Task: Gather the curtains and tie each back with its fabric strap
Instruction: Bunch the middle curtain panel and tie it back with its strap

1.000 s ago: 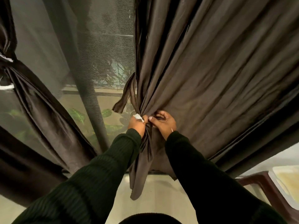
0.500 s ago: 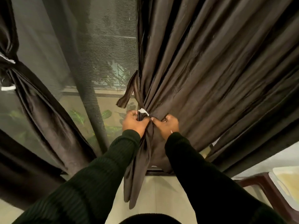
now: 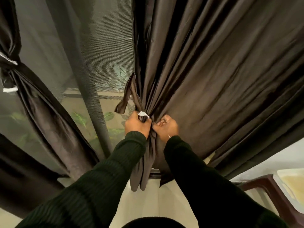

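A dark brown curtain (image 3: 213,71) hangs on the right, its folds drawn together at a bunch in the middle. A matching fabric strap (image 3: 130,92) with a white tag loops up to the left of that bunch. My left hand (image 3: 136,125) grips the strap's end by the tag. My right hand (image 3: 167,127) grips the gathered curtain folds beside it, fingers curled into the cloth. The two hands almost touch. The curtain's lower end hangs down between my dark green sleeves. A second brown curtain (image 3: 44,109) at the left is tied back with its own strap (image 3: 8,63).
A mesh screen (image 3: 98,46) covers the window between the curtains, with green plants outside. A pale floor lies below. A dark red plastic chair (image 3: 269,191) and a white tray (image 3: 292,185) stand at the lower right.
Both hands have moved closer together at the bunch. The right hand has curled tighter into the folds, and the curtain has been drawn further in towards the centre.
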